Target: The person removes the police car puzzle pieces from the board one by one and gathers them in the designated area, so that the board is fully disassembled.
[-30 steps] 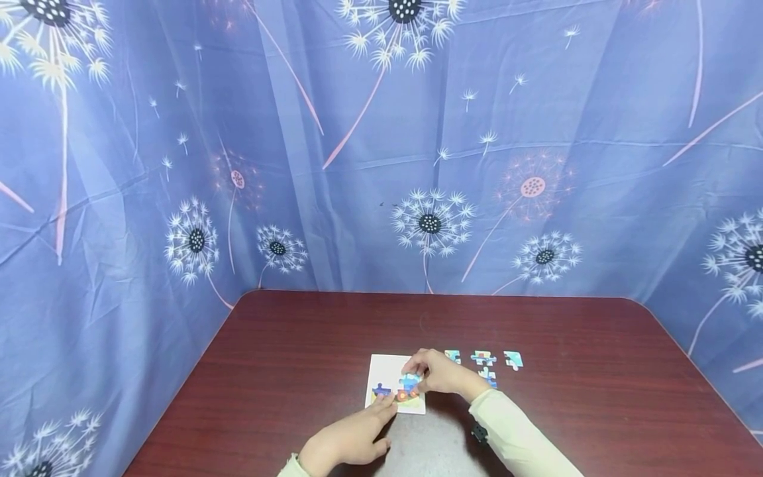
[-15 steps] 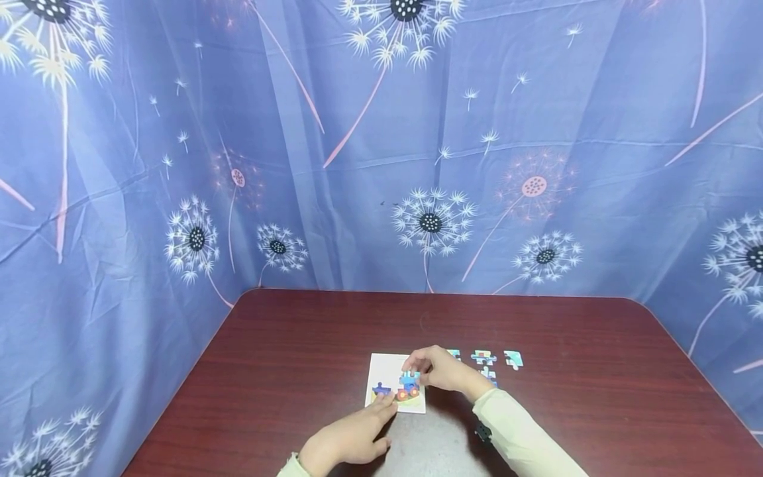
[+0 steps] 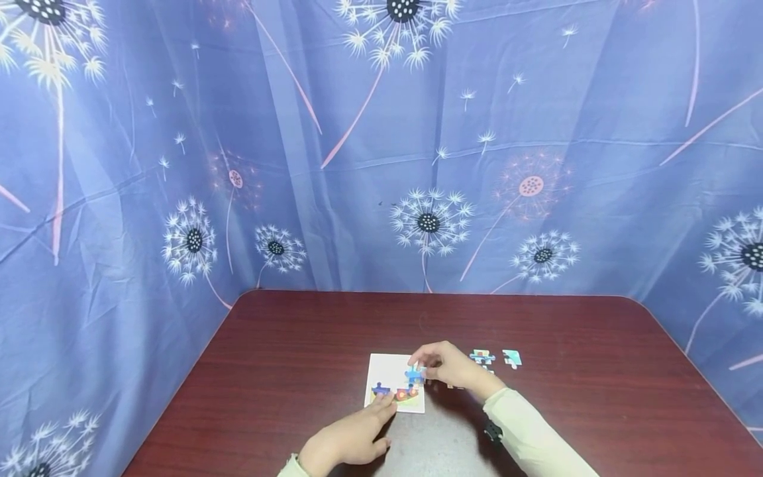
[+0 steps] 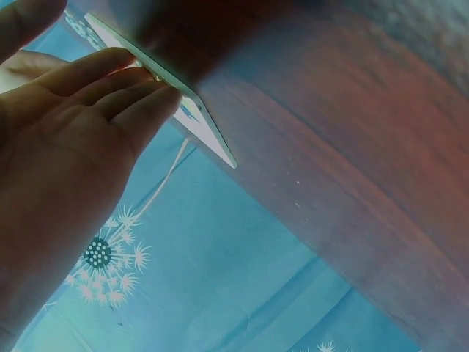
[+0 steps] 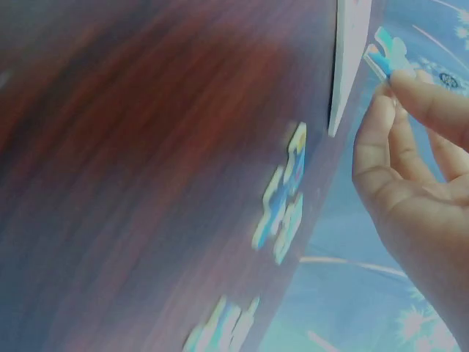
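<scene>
A white puzzle board lies flat on the table, with pieces in its lower part showing red-orange wheels and a dark blue shape. My right hand pinches a light blue jigsaw puzzle piece between thumb and fingers above the board's right side. In the right wrist view, that puzzle piece is raised and tilted, apart from the board. My left hand rests its straight fingers on the board's lower edge. Seen from the left wrist, the fingers partly cover the board.
Loose puzzle pieces lie to the board's right, partly hidden by my right hand and forearm. Another corner piece sits farther right. The dark red wooden table meets a blue dandelion-print curtain at the back and sides.
My right hand has moved slightly up and right, taking the light blue puzzle piece away from the wheel piece below it. The left hand stays in place.
</scene>
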`<act>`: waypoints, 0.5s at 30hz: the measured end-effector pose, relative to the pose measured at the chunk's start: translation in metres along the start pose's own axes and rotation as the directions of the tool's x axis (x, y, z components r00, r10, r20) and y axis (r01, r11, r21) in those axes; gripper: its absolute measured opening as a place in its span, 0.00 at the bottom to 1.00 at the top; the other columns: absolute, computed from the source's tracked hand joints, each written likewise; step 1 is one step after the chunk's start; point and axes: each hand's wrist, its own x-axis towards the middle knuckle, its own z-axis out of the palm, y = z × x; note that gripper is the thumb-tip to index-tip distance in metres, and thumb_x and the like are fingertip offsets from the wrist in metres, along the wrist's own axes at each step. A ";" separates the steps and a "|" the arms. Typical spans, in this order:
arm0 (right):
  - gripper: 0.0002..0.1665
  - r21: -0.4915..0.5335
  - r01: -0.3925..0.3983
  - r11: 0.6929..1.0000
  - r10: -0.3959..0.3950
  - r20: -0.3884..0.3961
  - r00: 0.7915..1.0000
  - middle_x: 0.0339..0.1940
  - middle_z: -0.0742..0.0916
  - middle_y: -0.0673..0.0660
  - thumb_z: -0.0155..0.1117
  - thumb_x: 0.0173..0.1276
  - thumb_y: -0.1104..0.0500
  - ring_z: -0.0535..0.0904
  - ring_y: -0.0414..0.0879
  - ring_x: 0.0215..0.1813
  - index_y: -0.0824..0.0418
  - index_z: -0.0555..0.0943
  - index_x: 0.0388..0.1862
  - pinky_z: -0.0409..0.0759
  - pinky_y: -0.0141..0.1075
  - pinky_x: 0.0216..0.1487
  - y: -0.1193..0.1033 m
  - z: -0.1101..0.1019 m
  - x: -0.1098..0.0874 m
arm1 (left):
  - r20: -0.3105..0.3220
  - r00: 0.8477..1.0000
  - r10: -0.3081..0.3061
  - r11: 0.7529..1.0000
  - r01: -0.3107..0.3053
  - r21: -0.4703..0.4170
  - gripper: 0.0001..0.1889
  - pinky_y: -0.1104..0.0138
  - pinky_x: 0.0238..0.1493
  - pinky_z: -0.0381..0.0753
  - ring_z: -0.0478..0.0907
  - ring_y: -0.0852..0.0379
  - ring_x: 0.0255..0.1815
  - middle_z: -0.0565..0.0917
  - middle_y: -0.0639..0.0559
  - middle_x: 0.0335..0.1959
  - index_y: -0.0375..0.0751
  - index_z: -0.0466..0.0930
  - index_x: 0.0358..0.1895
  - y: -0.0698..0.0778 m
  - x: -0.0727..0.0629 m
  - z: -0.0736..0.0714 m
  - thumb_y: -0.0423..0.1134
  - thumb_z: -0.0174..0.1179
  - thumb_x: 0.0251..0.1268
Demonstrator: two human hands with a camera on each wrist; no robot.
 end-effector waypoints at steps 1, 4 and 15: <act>0.14 -0.001 0.000 1.000 0.000 -0.009 1.000 0.32 0.85 0.60 0.59 0.63 0.75 0.77 0.45 0.25 0.66 0.82 0.45 0.75 0.30 0.19 -0.001 -0.002 -0.002 | 0.000 1.000 0.000 1.000 0.000 0.000 0.30 0.57 0.70 0.61 0.57 0.45 0.74 0.61 0.39 0.73 0.33 0.65 0.69 0.000 0.000 0.000 0.42 0.58 0.66; 0.14 0.000 0.016 1.000 -0.016 -0.029 0.999 0.33 0.85 0.62 0.58 0.62 0.76 0.80 0.47 0.30 0.68 0.82 0.45 0.79 0.31 0.28 0.000 -0.008 -0.010 | -0.002 1.000 0.003 1.000 -0.003 0.003 0.30 0.57 0.70 0.62 0.58 0.46 0.73 0.61 0.39 0.73 0.33 0.65 0.69 -0.001 0.000 0.001 0.42 0.58 0.66; 0.14 0.008 -0.007 1.000 0.007 -0.097 0.995 0.34 0.84 0.61 0.61 0.63 0.73 0.79 0.44 0.30 0.71 0.80 0.48 0.80 0.34 0.31 0.019 -0.040 -0.043 | -0.031 0.998 0.046 0.998 -0.045 0.035 0.30 0.59 0.70 0.62 0.58 0.44 0.73 0.63 0.39 0.72 0.31 0.65 0.68 -0.002 -0.001 0.002 0.40 0.57 0.66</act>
